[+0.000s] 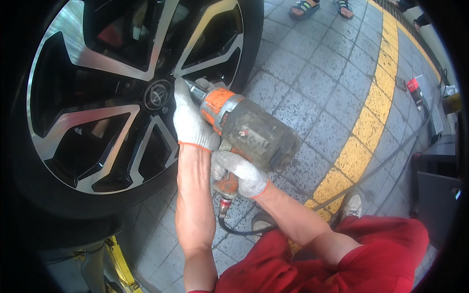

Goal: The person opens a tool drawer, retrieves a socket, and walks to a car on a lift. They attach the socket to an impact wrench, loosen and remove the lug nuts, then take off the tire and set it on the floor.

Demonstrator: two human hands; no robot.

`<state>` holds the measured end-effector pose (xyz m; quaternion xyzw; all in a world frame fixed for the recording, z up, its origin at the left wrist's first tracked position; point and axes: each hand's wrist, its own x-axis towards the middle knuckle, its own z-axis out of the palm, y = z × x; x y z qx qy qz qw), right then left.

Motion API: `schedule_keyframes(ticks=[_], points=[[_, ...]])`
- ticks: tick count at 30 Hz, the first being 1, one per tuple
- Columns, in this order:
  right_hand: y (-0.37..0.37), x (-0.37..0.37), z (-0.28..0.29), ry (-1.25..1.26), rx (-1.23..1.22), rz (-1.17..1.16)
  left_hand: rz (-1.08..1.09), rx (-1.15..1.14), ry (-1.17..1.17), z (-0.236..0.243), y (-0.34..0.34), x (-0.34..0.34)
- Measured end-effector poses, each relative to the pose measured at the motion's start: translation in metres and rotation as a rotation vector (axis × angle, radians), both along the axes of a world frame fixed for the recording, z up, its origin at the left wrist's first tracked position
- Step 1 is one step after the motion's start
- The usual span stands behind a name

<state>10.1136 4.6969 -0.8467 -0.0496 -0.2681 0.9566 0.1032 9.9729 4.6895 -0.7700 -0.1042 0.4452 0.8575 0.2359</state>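
An air impact wrench (259, 129), worn grey with an orange front, points its metal socket (195, 91) at the hub of a car wheel (110, 71). My left hand (193, 119), in a white knit glove, reaches along the wrench's front and steadies its nose, fingertips close to the hub; part of the fingers is hidden behind the tool. My right hand (239, 171), gloved too, is wrapped round the wrench's handle (227, 184). Below the handle a black air hose (239, 231) joins at a metal fitting. The socket's tip and any nut under it are hard to make out.
Grey floor tiles (293, 44) carry a yellow tactile strip (359, 134). The hose trails across them to the right. Someone's sandalled feet (305, 9) stand at the top. A yellow jack-like stand (119, 263) is at the lower left; a dark cabinet (437, 195) is at the right.
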Motion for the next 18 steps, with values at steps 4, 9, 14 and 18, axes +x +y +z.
schedule_keyframes(ticks=[4, 9, 14, 18], points=[[0.005, 0.008, 0.003, -0.014, 0.082, -0.032, 0.023, 0.066, 0.025, -0.002, 0.004, 0.002], [0.010, 0.020, 0.004, -0.029, -0.011, 0.045, 0.058, 0.076, 0.022, -0.003, 0.007, 0.004], [0.016, 0.032, 0.007, -0.020, 0.017, 0.046, 0.072, 0.099, 0.101, -0.005, 0.011, 0.002], [0.021, 0.045, 0.009, -0.069, -0.049, 0.078, 0.101, 0.114, 0.172, -0.012, 0.012, 0.006]])
